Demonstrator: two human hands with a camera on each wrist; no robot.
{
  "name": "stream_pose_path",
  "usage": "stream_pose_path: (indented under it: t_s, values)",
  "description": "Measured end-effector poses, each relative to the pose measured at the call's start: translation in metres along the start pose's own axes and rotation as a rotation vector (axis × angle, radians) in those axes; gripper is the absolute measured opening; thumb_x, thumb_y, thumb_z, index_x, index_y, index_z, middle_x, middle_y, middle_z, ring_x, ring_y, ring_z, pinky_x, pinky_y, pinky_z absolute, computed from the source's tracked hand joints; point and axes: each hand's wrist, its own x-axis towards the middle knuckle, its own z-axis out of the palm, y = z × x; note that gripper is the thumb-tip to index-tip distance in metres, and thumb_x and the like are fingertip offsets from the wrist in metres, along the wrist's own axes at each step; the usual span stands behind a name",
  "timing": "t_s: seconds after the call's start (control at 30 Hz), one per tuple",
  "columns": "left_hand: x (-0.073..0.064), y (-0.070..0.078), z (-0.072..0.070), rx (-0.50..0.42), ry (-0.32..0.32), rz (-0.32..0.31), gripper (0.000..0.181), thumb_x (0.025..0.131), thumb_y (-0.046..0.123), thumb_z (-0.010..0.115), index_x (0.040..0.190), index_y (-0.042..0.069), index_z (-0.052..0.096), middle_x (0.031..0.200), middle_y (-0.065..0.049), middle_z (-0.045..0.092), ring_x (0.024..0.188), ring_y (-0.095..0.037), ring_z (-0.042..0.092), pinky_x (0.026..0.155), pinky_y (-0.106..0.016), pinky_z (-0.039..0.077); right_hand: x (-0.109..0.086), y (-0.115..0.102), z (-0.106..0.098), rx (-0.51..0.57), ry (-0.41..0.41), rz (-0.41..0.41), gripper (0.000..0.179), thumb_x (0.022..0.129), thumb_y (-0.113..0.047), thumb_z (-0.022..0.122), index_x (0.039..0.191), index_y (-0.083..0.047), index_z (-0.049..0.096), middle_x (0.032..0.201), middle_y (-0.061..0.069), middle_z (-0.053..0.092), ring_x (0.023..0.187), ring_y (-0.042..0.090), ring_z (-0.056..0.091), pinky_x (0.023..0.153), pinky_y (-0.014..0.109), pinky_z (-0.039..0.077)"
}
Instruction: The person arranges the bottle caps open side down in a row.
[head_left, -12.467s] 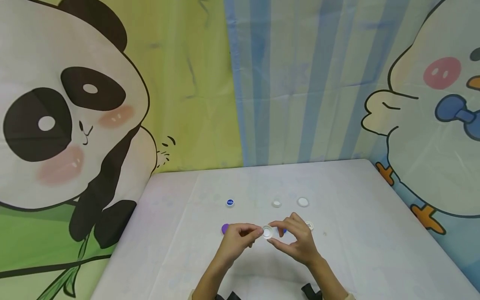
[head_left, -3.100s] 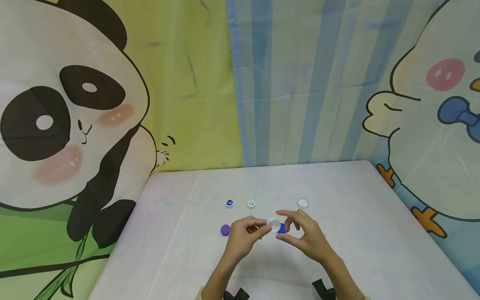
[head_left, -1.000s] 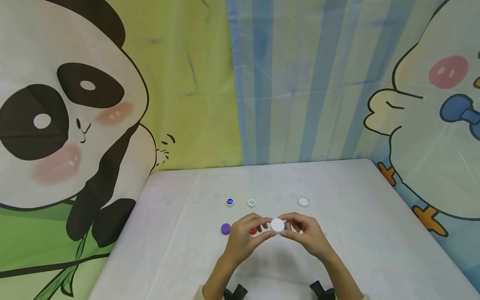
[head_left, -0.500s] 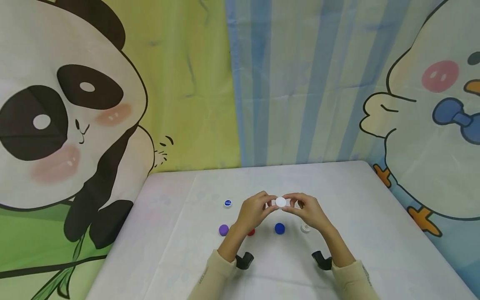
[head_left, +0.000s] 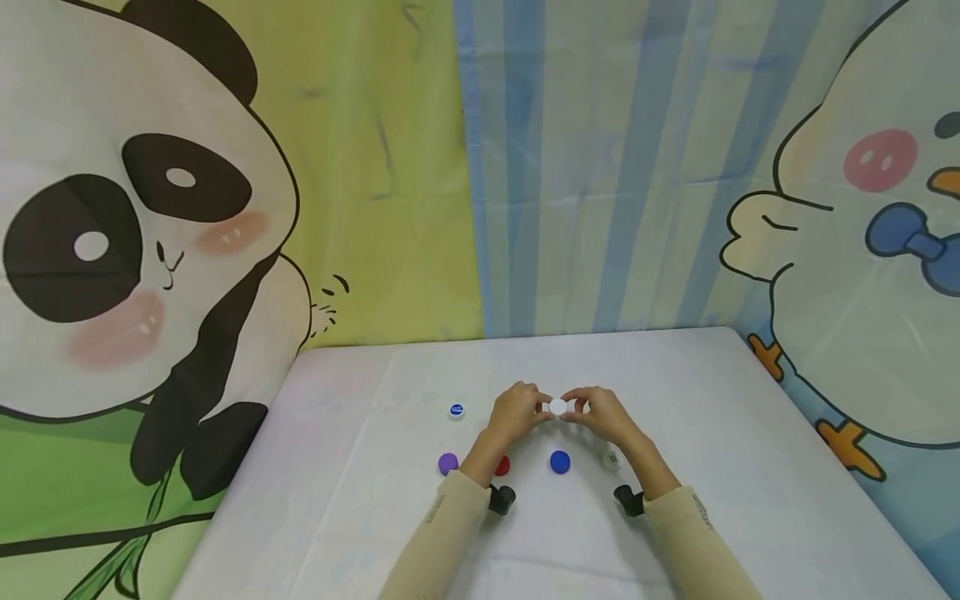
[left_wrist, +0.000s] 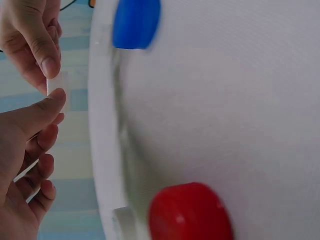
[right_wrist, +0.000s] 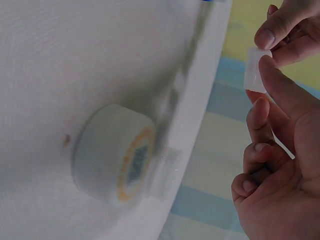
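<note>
My left hand (head_left: 517, 410) and right hand (head_left: 602, 412) pinch one small white cap (head_left: 558, 407) from opposite sides, thumbs and fingertips at its rim. Its flat white face is towards the head camera. In the right wrist view the cap (right_wrist: 255, 70) shows a pale, ridged side wall, with my right thumb on it and my left fingers at its other edge. In front of the hands, a blue cap (head_left: 559, 462) and a red cap (head_left: 502, 466) lie on the table; the red one is partly behind my left wrist.
A purple cap (head_left: 447, 464) lies left, below a blue-and-white cap (head_left: 456, 410). A white cap with an orange printed ring (right_wrist: 132, 165) lies by my right forearm, with a translucent cap (right_wrist: 165, 172) beyond it. The table (head_left: 360, 517) backs onto a printed curtain.
Earlier my left hand held the cap alone; then my right hand gripped it too. Both hands have carried it forward towards the back row, now hiding caps there. It has barely moved since half a second ago.
</note>
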Motion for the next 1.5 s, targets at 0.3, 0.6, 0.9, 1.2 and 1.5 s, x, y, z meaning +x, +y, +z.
stream_pose_path:
  t_s: [0.3,0.6,0.9,1.2,1.5]
  values:
    - [0.003,-0.006,0.025,0.005,-0.069,-0.034,0.025,0.075,0.035,0.071,0.096,0.022,0.072,0.066,0.011,0.053,0.066,-0.006,0.044,0.053,-0.017,0.035,0.006,0.011,0.010,-0.097,-0.048,-0.002,0.030,0.071,-0.023,0.075,0.097,-0.008,0.069,0.064,-0.003,0.053,0.057,0.009,0.043,0.055,0.025,0.036]
    - [0.002,0.000,0.028,0.036,-0.092,-0.033,0.027,0.075,0.034,0.071,0.099,0.023,0.071,0.079,0.006,0.064,0.070,-0.009,0.051,0.056,-0.020,0.041,0.008,0.017,0.015,-0.193,-0.065,-0.005,0.029,0.069,-0.022,0.076,0.094,-0.009,0.070,0.064,-0.006,0.054,0.058,0.008,0.045,0.058,0.025,0.038]
    - [0.003,0.002,0.032,0.073,-0.087,-0.040,0.027,0.075,0.038,0.070,0.098,0.023,0.071,0.082,0.005,0.064,0.073,-0.010,0.053,0.058,-0.022,0.043,0.005,0.018,0.012,-0.184,-0.057,-0.006,0.033,0.069,-0.021,0.076,0.099,-0.007,0.068,0.061,-0.005,0.052,0.056,0.008,0.043,0.056,0.025,0.037]
    - [0.003,0.008,0.029,0.056,-0.012,-0.070,0.029,0.071,0.038,0.073,0.097,0.023,0.071,0.073,0.007,0.055,0.068,-0.009,0.049,0.054,-0.019,0.038,-0.011,0.036,-0.011,0.010,0.056,0.075,0.042,0.075,-0.021,0.072,0.113,-0.009,0.061,0.071,-0.002,0.054,0.059,0.012,0.042,0.054,0.025,0.037]
    - [0.022,0.042,0.020,0.079,0.073,-0.048,0.030,0.074,0.043,0.069,0.098,0.026,0.070,0.073,0.008,0.053,0.066,-0.006,0.049,0.052,-0.015,0.038,-0.025,0.056,-0.027,0.051,0.120,0.137,0.040,0.080,-0.027,0.068,0.115,-0.009,0.059,0.075,0.001,0.055,0.064,0.016,0.042,0.051,0.025,0.035]
